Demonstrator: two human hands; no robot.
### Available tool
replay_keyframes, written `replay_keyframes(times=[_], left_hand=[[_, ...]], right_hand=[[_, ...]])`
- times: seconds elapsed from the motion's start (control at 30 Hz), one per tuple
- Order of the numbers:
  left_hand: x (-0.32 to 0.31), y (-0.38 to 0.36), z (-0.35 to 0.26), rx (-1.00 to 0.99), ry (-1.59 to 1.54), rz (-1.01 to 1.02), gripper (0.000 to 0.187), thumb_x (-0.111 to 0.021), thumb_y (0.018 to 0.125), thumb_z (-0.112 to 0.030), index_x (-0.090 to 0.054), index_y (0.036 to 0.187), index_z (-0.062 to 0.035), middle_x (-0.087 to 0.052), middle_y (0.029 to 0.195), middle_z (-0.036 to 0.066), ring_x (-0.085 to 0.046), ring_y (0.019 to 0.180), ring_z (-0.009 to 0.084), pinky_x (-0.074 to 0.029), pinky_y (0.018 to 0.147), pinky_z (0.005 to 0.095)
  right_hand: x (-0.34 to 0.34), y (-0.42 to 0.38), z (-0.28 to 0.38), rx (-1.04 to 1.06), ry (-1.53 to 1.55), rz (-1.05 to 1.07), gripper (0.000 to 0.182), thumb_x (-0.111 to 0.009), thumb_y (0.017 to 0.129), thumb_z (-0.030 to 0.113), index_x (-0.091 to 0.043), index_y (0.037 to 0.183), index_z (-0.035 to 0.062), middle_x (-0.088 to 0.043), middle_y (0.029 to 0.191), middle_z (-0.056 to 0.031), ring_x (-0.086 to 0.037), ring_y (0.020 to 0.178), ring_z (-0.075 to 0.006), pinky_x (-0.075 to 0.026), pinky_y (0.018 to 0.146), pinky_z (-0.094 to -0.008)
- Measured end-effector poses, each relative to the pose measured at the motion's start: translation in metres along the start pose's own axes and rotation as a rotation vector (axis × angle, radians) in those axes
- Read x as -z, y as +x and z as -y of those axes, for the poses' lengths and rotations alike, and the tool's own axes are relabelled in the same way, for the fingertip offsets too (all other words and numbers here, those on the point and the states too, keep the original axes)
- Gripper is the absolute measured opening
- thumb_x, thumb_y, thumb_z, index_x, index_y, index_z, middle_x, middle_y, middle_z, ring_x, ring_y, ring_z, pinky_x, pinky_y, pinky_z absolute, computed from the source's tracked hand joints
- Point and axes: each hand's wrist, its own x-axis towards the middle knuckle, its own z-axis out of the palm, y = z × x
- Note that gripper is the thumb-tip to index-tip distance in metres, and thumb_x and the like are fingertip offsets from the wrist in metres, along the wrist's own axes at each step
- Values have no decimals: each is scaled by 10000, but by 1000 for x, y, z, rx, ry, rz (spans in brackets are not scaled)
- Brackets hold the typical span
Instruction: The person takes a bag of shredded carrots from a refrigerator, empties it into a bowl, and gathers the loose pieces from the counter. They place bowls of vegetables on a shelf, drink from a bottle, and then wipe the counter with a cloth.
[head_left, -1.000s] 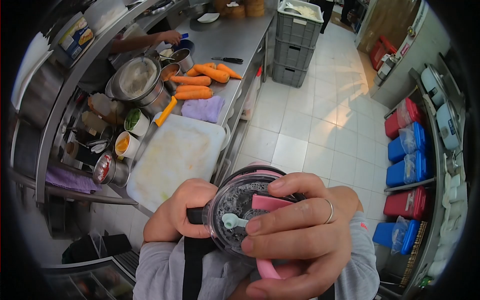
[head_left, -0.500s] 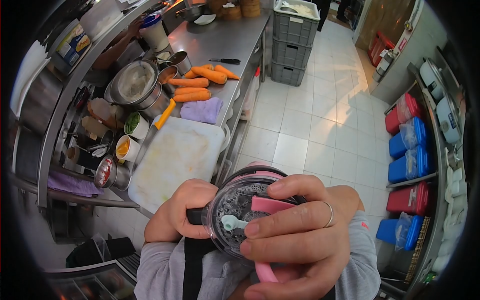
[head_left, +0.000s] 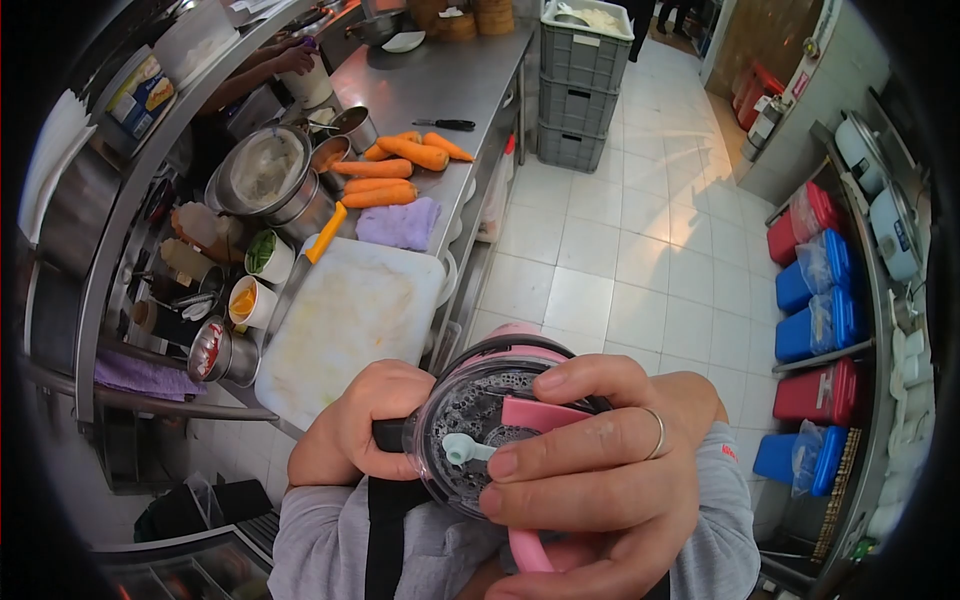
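Note:
A pink tumbler (head_left: 470, 385) with a clear lid is close in front of me, dark bubbly liquid showing under the lid. It has a pale green spout, a pink flap, a black handle and a pink loop. My left hand (head_left: 385, 418) is closed around the black handle at its left side. Spread over the lid from the right, my right hand (head_left: 610, 460) wears a ring and has its fingers curled on the tumbler, with fingertips by the spout and flap. The tumbler's lower body is hidden beneath the lid and hands.
On the steel counter at left are a white cutting board (head_left: 350, 320), a yellow-handled knife (head_left: 325, 235), carrots (head_left: 380, 168), a purple cloth (head_left: 398, 222) and metal pots (head_left: 270, 172). Grey crates (head_left: 578, 85) stand beyond. Shelves at right hold blue bins (head_left: 808, 330).
At the upper left, another person's hand and forearm have come over the top of the white tub. My view has shifted slightly; both my hands keep their hold on the tumbler.

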Motion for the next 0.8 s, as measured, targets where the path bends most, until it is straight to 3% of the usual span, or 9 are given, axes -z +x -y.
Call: replay_keyframes(times=[0.63, 0.7, 0.8], left_hand=[[7, -6, 7, 32, 10, 29, 334, -731, 661, -239, -659, 874, 7, -633, 749, 131, -630, 640, 313, -474, 576, 335], [1, -8, 8, 54, -100, -50, 338, -735, 656, -239, -663, 881, 3, -649, 779, 131, -643, 666, 310, -482, 598, 328], [4, -11, 4, 117, 33, 1, 338, -734, 655, -246, -673, 893, -14, -664, 810, 128, -652, 693, 310, -486, 615, 319]], right_hand=[[-2, 8, -8, 15, 4, 38, 139, -748, 678, 125, -691, 800, 159, -638, 824, -37, -609, 780, -183, -482, 822, -432], [5, 5, -33, 285, -32, 129, 179, -685, 760, 96, -668, 919, 177, -634, 882, -63, -597, 832, -205, -462, 852, -458], [11, 8, -48, 418, -42, 220, 199, -681, 806, 149, -651, 999, 186, -632, 921, -75, -590, 861, -220, -446, 875, -477]])
